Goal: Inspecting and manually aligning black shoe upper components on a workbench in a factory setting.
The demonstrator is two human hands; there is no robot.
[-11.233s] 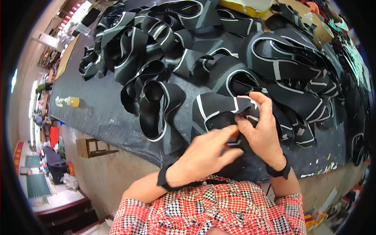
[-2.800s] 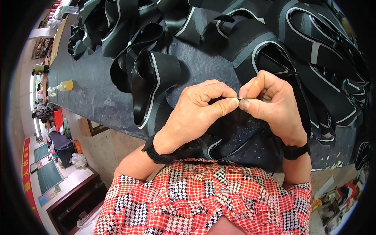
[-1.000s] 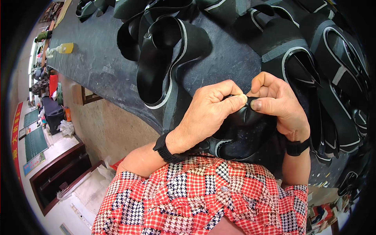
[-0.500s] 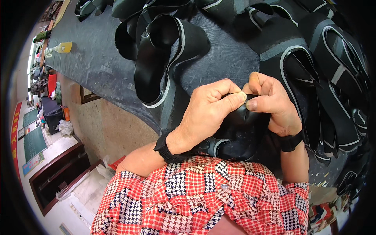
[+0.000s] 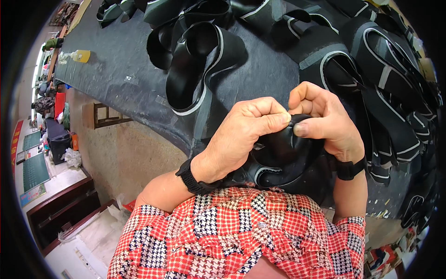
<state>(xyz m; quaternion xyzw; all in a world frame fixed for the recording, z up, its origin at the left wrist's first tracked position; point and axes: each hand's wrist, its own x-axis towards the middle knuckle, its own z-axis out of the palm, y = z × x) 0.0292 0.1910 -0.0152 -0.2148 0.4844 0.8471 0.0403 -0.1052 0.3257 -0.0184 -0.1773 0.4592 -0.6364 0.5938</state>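
My left hand (image 5: 241, 137) pinches the edge of a shiny black rubbery piece (image 5: 283, 146) between thumb and forefinger. Right beside it, my right hand (image 5: 325, 123) grips the same edge, its thumb pressed on top and its fingers curled behind. A short seam or fold runs down from the pinched spot. The piece hangs close to my chest, and a pale-edged curl (image 5: 267, 171) shows at its lower part. Just beyond my left hand, a looped black piece with grey tape (image 5: 186, 86) stands on the dark worktable (image 5: 134, 93).
Several similar black pieces with grey tape (image 5: 385, 88) are heaped along the right and far side. A bottle of yellow liquid (image 5: 82, 56) is at the table's far left. Below the table's left edge stands a wooden stool (image 5: 104, 116); a dark wooden cabinet (image 5: 65, 211) is nearer.
My view has shifted slightly. Both hands keep their pinch on the black piece's edge, with my right hand a little farther right and its fingers more raised.
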